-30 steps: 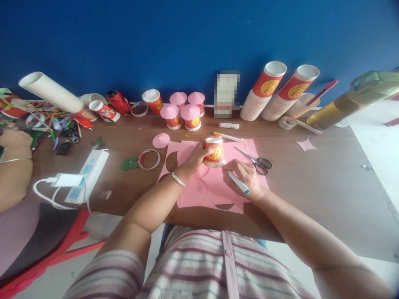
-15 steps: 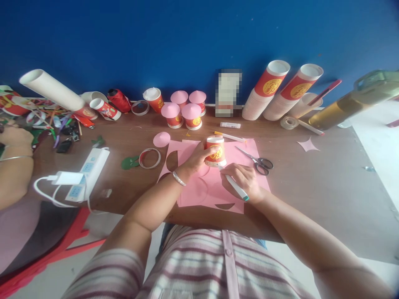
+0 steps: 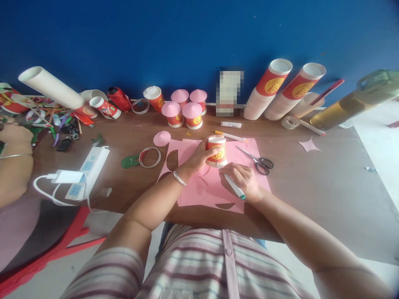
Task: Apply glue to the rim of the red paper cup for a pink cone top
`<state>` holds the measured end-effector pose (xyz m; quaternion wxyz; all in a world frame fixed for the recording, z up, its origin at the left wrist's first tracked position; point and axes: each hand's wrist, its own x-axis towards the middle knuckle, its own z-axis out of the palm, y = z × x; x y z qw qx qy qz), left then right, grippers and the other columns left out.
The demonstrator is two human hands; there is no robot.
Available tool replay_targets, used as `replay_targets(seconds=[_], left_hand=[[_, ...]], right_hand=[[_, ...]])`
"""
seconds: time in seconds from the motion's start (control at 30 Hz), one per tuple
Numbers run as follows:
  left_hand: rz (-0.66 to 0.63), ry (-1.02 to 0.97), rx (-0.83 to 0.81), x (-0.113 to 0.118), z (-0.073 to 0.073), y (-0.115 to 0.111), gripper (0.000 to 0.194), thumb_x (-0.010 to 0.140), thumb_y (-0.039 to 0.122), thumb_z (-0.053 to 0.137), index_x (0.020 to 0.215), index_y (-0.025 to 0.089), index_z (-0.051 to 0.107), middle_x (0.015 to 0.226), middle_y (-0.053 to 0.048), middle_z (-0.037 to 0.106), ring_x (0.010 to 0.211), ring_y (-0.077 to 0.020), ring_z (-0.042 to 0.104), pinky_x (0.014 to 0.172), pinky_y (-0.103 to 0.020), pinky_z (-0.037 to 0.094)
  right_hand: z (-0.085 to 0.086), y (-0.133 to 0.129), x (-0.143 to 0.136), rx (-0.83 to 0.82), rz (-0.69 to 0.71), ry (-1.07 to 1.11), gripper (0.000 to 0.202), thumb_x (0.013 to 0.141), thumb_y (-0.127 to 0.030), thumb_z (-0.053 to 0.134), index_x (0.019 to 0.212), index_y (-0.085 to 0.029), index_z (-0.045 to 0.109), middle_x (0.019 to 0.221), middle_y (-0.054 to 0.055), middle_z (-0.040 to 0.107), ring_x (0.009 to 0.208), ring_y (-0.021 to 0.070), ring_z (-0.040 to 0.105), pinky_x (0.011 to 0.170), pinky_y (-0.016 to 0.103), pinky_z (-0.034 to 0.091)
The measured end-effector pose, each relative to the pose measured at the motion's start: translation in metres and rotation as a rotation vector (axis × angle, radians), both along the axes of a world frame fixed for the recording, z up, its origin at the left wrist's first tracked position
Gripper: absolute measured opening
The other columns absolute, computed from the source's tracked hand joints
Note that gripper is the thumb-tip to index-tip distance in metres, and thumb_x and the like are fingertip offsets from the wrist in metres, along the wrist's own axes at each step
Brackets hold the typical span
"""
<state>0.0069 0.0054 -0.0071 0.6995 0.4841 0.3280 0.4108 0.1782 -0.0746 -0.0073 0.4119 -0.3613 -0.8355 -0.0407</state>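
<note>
My left hand is wrapped round a red paper cup with a gold emblem and a white band at its lower end, thumb across the front. Just right of and below the cup, my right hand grips a white marker with a green end; its tip is hidden near the cup's lower edge. Both hands are over pink paper sheets with round holes cut in them. Black-handled scissors lie open on the right of the sheets, and a white and yellow pen is behind the cup.
Four small red cups with pink cone tops stand at the back; a loose pink cone lies nearer. A power strip is left, beside another person's arm. Stacked cups, tape and a bottle are back right.
The cup in my left hand has shifted very slightly to the right. The marker's green end has moved a little down and left.
</note>
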Motion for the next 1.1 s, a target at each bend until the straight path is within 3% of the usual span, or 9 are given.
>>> replay_targets(seconds=[1.1], left_hand=[[-0.003,-0.016,-0.025,0.0005,0.0030,-0.0003,0.036,0.078,0.039,0.077,0.105,0.018,0.065,0.093,-0.003,0.065,0.087,-0.0169,0.060,0.079,-0.031,0.047]], right_hand=[[0.0058,-0.0008,-0.0001,0.048,-0.002,0.025,0.023,0.084,-0.003,0.060,0.098,-0.021,0.055,0.073,-0.001,0.065,0.058,0.0110,0.060,0.053,0.024,0.047]])
